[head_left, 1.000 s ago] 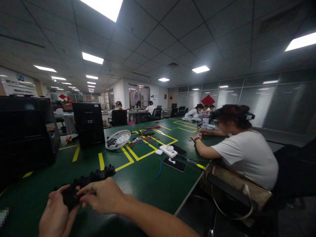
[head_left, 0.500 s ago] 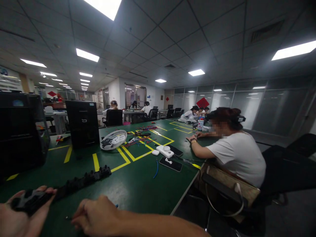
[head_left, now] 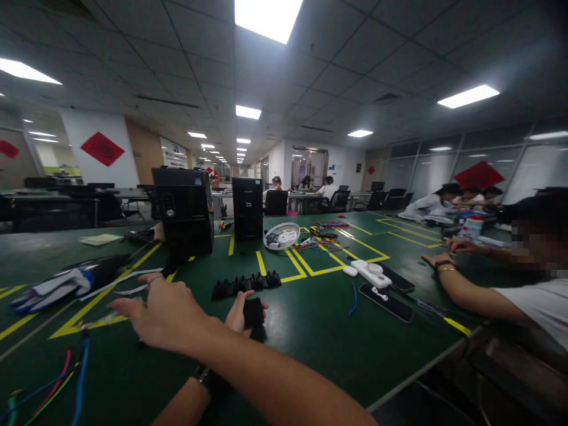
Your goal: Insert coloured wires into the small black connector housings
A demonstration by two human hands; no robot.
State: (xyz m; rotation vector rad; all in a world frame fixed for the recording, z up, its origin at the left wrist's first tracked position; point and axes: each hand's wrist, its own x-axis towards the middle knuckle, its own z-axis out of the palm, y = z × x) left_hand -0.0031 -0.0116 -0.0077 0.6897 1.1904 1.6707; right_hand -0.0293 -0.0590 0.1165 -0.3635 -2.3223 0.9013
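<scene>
My left hand (head_left: 237, 316) rests on the green table (head_left: 319, 343), fingers closed round a small black plastic piece (head_left: 254, 312). My right arm crosses over the left one. My right hand (head_left: 164, 313) stretches out to the left with the fingers spread, and I see nothing in it. Its fingertips point towards the yellow tape line and a pale strip (head_left: 100, 321). A row of black linked plastic parts (head_left: 246, 283) lies on the table just beyond both hands.
Coloured wires (head_left: 66, 378) lie at the near left, and a black, white and blue object (head_left: 66, 278) lies further left. Two black computer cases (head_left: 184, 210) (head_left: 247, 207) and a white fan (head_left: 281, 235) stand behind. A white power strip (head_left: 370, 272) and phones (head_left: 388, 305) lie beside a co-worker's arm (head_left: 465, 293) at the right.
The view has swung to the left. My right hand has crossed over my left arm and reached out leftwards. My left hand still holds a black piece, now further right in view.
</scene>
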